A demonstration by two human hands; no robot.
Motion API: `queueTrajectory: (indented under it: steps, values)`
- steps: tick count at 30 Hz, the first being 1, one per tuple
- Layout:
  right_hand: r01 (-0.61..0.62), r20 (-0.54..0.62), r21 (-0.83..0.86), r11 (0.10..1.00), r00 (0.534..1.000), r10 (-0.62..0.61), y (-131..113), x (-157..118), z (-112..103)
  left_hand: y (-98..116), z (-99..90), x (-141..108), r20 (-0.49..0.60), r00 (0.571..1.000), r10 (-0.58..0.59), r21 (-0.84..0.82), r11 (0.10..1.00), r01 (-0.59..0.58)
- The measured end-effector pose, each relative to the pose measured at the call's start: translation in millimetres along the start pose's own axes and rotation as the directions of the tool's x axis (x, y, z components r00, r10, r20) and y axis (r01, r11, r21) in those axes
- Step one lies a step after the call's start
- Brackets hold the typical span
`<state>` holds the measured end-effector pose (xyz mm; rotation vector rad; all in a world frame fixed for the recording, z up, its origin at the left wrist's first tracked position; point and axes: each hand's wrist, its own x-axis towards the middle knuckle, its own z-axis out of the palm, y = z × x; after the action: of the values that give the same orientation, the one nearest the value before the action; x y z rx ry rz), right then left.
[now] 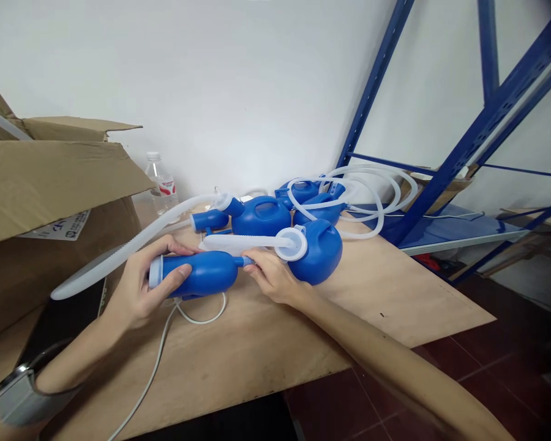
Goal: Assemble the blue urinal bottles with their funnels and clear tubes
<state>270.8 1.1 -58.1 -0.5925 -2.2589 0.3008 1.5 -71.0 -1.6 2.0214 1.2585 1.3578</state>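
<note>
My left hand (149,272) is wrapped around a blue plastic urinal cup (206,272), which lies sideways above the table with its pale soft rim to the left. At the cup's narrow right-hand spout, my right hand (270,275) pinches a short pale tube end (247,261); my fingers hide most of it. Just beyond my right hand, a blue urinal bottle (324,251) with a white cap lies tilted, and a ribbed white hose (243,243) runs left from that cap. Another blue urinal bottle (261,217) lies behind, with a long ribbed hose (133,248) curving left past my left hand.
More blue bottles with coiled clear tubing (381,184) lie at the back right. An open cardboard box (59,177) and a water bottle (163,187) stand on the left. A white cable (158,349) crosses the wooden table (257,355). Blue metal shelving (459,226) is at right.
</note>
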Motion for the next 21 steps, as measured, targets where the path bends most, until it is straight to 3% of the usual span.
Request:
queueTrajectory:
  steps: [5, 10, 14, 17, 19, 21]
  values:
    - [-0.004, 0.037, 0.052, 0.999, 0.999, 0.002, -3, 1, -3, 1, 4.9, -4, 0.002, 0.995, 0.095, 0.035, 0.995, -0.095]
    - [-0.040, 0.127, 0.040, 0.998, 0.991, 0.035, -4, 3, -4, -14, 6.0, -2, 0.019, 0.983, 0.180, 0.146, 0.972, -0.181]
    - [-0.104, -0.020, 0.023, 0.994, 0.994, 0.105, -5, -1, -1, -24, 0.1, 2, -0.037, 0.997, 0.071, 0.068, 0.995, -0.068]
    - [0.081, -0.082, -0.069, 0.994, 0.993, -0.086, -4, -7, 3, -27, -4.2, 4, -0.073, 0.997, 0.000, -0.020, 1.000, -0.002]
    - [0.293, -0.029, -0.147, 0.945, 0.953, -0.300, -3, -11, 5, -28, -5.1, 6, -0.083, 0.996, -0.025, -0.061, 0.998, 0.020]
    - [0.427, 0.012, -0.149, 0.892, 0.902, -0.431, -4, -13, 7, -31, -4.8, 6, -0.094, 0.995, -0.039, -0.087, 0.996, 0.031]
